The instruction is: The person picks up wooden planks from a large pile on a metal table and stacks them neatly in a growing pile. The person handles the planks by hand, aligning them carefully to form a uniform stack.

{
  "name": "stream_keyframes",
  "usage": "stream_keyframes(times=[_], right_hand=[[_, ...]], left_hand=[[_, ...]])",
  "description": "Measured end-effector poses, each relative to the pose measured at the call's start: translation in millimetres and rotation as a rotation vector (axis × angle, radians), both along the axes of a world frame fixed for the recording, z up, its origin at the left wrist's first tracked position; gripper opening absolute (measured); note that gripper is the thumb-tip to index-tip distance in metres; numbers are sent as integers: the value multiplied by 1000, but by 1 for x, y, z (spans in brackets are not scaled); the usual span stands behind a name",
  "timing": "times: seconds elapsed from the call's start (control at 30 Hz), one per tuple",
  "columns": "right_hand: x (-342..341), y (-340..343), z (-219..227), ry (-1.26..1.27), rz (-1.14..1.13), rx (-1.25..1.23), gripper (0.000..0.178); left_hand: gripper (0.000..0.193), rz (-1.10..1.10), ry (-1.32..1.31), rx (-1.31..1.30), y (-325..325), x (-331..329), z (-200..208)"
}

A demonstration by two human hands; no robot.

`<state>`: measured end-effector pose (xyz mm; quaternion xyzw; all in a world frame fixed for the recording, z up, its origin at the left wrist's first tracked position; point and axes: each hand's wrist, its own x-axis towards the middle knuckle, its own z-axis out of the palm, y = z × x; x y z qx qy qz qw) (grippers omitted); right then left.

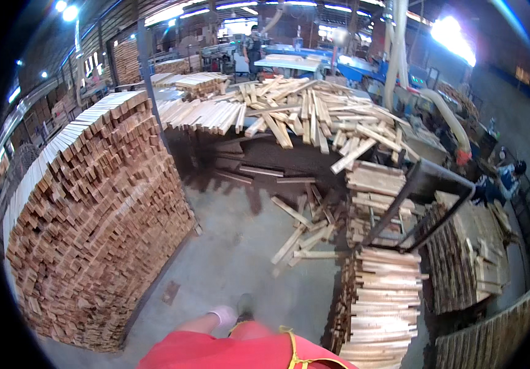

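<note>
My left hand (223,315), in a pale pinkish-white glove, hangs low in front of my red clothing, just left of a dark shoe (245,304). Its fingers are too small and blurred to make out, and no held object shows. My right hand is out of sight. To the left rises a tall stack of wooden strips (105,227), their cut ends facing me. On the right lies a lower stack of pale strips (385,301). Ahead, loose wooden sticks (314,114) are heaped across a work table.
Several fallen sticks (305,237) lie on the grey floor (228,246) ahead. A dark metal frame (394,206) stands over the right stack. More wood (468,252) is piled beyond it. One person (253,49) stands at the back, another (502,184) at far right.
</note>
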<state>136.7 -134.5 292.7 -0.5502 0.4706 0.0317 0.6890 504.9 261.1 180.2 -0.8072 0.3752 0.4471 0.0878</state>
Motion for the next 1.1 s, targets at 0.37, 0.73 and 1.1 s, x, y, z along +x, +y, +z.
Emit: stream_keyframes(times=[0.37, 0.73, 1.1], right_hand=[[224, -16, -15, 39, -54, 23, 19], [523, -117, -19, -55, -13, -23, 78], [981, -225, 57, -156, 496, -88, 79]], left_hand=[[38, 93, -130, -236, 12, 231, 123], [32, 213, -369, -631, -78, 441, 77], [36, 398, -204, -201, -148, 626, 180]])
